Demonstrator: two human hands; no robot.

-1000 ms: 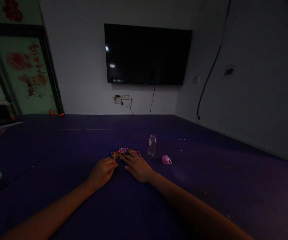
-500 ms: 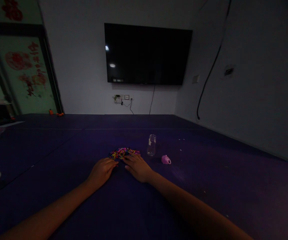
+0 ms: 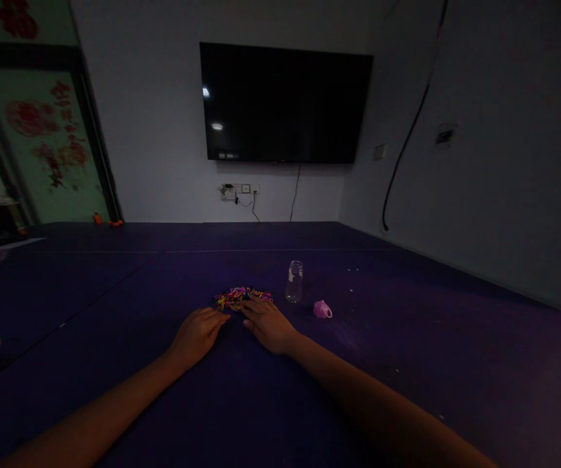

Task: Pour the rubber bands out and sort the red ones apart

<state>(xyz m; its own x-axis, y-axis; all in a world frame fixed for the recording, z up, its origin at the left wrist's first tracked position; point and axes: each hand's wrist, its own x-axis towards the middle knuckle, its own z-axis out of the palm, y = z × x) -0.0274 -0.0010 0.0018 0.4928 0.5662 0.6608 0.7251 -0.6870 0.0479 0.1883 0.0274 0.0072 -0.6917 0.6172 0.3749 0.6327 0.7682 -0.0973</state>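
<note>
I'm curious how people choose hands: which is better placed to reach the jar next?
Probably the right hand: it lies nearer the jar, at the right side of the pile. The left hand is farther off.

the head camera looks forward toward the television (image 3: pixel 287 104).

- Left of the jar (image 3: pixel 294 285): narrow gap, then the coloured pile (image 3: pixel 231 298).
- Nearer left of it: right hand (image 3: pixel 271 327), blocking.
- Nearer right: pink cap (image 3: pixel 320 309), an obstacle.
- Beyond: open passage over purple surface (image 3: pixel 246 265).
</note>
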